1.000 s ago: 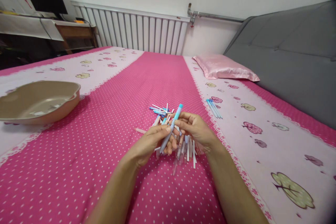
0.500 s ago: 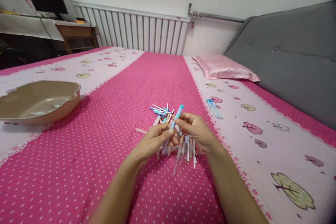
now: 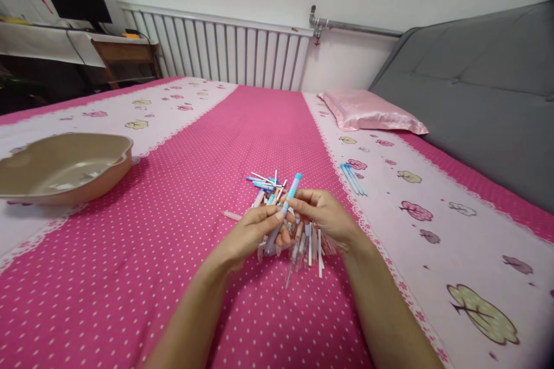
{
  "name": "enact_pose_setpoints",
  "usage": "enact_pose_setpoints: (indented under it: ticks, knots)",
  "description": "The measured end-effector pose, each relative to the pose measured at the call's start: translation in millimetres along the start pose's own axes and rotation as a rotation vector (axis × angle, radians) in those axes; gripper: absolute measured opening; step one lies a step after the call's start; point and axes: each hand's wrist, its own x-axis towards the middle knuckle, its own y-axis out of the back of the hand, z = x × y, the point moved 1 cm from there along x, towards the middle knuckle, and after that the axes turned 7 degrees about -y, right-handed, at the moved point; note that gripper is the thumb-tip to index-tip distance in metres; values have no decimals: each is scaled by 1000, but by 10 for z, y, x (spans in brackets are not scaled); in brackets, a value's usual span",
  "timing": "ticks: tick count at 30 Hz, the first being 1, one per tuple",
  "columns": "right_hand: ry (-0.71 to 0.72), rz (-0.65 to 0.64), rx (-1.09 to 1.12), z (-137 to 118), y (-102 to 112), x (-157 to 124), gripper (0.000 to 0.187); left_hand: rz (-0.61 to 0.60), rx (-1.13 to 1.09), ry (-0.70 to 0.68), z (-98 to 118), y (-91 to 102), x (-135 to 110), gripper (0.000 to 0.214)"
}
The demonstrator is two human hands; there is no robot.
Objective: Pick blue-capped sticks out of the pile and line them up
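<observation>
Between my two hands is a light-blue pen (image 3: 294,186), tilted with its turquoise end up and away from me. My left hand (image 3: 255,230) pinches its lower part between thumb and fingers. My right hand (image 3: 322,210) is closed around the middle of the same pen, close to the left fingertips. Under and around both hands lies a loose pile of pen parts: white sticks (image 3: 320,253), clear tubes (image 3: 291,274) and blue pieces (image 3: 265,185). My hands hide part of the pile.
Several finished-looking blue pens (image 3: 353,179) lie side by side to the right on the bedspread (image 3: 268,121). At left stands a beige basin (image 3: 99,181) with small pieces inside. A pink pillow (image 3: 372,110) rests by the grey headboard (image 3: 471,81). A radiator (image 3: 225,49) lines the wall.
Both hands stay over the pile with the pen between them. The pen's top end and the fingers have shifted only very slightly.
</observation>
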Motion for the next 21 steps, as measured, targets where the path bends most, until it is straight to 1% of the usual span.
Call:
enact_pose_setpoints:
  ticks: [4, 10, 16, 21]
  knots:
    - [-18, -65, 13, -5, 14, -7, 26, -19, -25, 20, 11, 1, -21, 28]
    - [-59, -167, 120, 18, 13, -15, 27, -18, -36, 50, 8, -9, -32, 31]
    - [-71, -155, 148, 23, 9, -3, 26, -19, -22, 46, 21, -8, -30, 29]
    - [-60, -125, 116, 13, 14, -10, 29, -34, -21, 25, 22, -6, -20, 25]
